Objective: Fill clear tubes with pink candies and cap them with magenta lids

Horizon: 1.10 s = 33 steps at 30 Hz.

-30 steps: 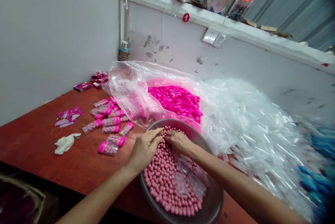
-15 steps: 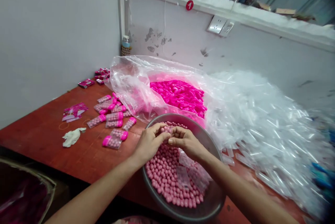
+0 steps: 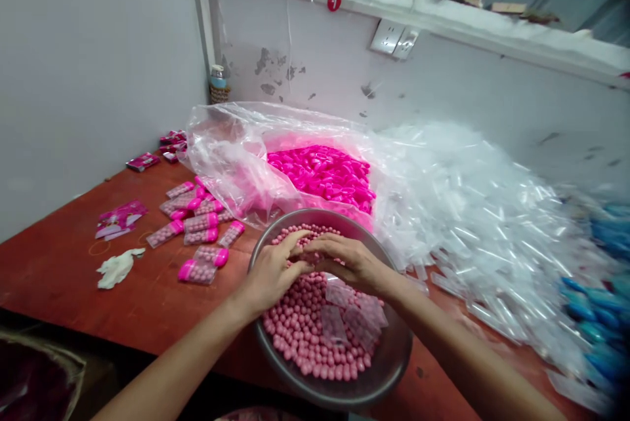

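Observation:
My left hand (image 3: 275, 271) and my right hand (image 3: 357, 265) meet over a grey metal bowl (image 3: 396, 375) of small pink beads (image 3: 300, 339). Curled fingers and thumbs face each other close above the beads. What lies between the fingertips is mostly hidden, and I cannot make it out. Several clear plastic containers (image 3: 335, 326) rest on the beads below my right hand. To the left of the bowl, several bead-filled containers with bright pink caps (image 3: 201, 271) are scattered on the table.
Behind the bowl, an opened clear bag (image 3: 221, 139) holds bright pink caps (image 3: 325, 175). A large heap of clear containers (image 3: 472, 224) covers the right side, with blue pieces (image 3: 598, 316) beside it. Printed cards (image 3: 121, 219) and a crumpled white scrap (image 3: 118, 268) lie left on the red table (image 3: 59, 270).
The view has shifted slightly, so the scene sits further left. My fingers have shifted, and the beads seen between them before are now mostly hidden.

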Each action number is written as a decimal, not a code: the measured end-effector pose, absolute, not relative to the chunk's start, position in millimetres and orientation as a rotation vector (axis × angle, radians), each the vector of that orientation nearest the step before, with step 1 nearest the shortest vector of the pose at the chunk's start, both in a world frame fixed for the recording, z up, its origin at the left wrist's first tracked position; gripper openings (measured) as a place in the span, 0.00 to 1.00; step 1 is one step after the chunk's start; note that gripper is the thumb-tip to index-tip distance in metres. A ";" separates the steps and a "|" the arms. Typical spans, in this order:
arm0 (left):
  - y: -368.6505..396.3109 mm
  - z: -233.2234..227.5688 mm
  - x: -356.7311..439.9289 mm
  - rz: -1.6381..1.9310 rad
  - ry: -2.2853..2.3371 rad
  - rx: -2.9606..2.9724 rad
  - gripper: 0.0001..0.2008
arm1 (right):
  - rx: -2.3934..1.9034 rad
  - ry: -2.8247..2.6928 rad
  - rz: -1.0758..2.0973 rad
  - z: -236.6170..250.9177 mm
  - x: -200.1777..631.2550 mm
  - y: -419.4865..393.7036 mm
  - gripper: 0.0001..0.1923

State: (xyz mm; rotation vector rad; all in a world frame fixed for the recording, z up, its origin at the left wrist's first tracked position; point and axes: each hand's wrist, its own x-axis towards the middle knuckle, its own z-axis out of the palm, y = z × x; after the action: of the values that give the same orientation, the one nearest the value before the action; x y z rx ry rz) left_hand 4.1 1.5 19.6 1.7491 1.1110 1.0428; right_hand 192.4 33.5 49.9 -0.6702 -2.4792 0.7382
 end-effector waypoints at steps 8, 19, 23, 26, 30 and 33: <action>3.2 18.0 -0.1 0.917 1.051 1.602 0.24 | -0.714 -2.605 0.615 44.1 198.4 22.5 0.12; 1.1 23.8 -0.1 0.824 1.010 1.670 0.28 | -0.796 -2.599 0.855 46.5 203.7 25.7 0.05; 1.3 22.6 -2.0 0.867 1.037 1.669 0.27 | -0.727 -2.600 0.717 44.2 200.1 26.8 0.11; 2.8 20.7 -3.8 0.856 1.021 1.612 0.29 | -0.628 -2.590 0.582 37.4 198.4 25.5 0.11; 3.8 18.2 -5.5 0.874 1.071 1.609 0.28 | -0.617 -2.584 0.291 26.7 198.3 22.7 0.09; 2.0 15.9 -5.5 0.879 1.050 1.739 0.28 | -0.670 -2.630 0.338 25.9 197.4 21.4 0.09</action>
State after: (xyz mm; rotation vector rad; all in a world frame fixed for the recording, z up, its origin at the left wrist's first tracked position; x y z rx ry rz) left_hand -5.5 2.0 15.9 1.7392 1.0502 0.8787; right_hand 197.4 21.4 25.9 -0.6696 -2.6295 0.3375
